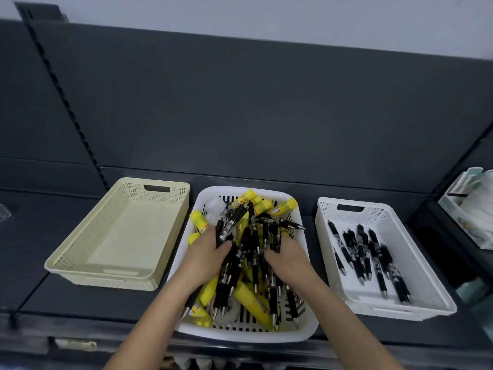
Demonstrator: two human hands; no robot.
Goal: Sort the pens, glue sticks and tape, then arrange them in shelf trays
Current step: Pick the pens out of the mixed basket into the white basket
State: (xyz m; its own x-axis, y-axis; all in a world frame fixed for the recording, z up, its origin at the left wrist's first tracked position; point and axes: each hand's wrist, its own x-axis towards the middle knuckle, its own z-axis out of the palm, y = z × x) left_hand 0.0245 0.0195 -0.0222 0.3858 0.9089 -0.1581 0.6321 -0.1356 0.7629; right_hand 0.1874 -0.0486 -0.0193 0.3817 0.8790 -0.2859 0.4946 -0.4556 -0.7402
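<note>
A white slotted basket [240,336] stands on a dark shelf [80,303], and both hands are in it. The basket holds a mixed heap: black pens [253,263] lie crosswise over yellow glue sticks [250,300], with more glue sticks leaning on the basket's far wall. One clear tape roll [225,311] lies at the basket's near edge, half under the pens. A second roll [214,209] sits in its far left corner.

The left hand [205,252] is over the basket's left half. Its thumb and fingers are curled round a small bunch of pens that stick up and away toward the far wall. The right hand [286,259] is over the basket's right half, palm down, its fingers bent into the heap. The pens hide the fingertips, so I cannot tell whether it grips anything.

Just left of the basket stands a cream tray [128,236], almost touching it, with nothing showing inside. To the right of the basket, with a narrow gap, stands a white tray [416,265]. In it lie the sorted pens [360,252], roughly side by side with tips toward the near edge. Farther right of the basket, past the white tray, a pale box [469,206] sits on another shelf section, its contents too blurred to tell.
</note>
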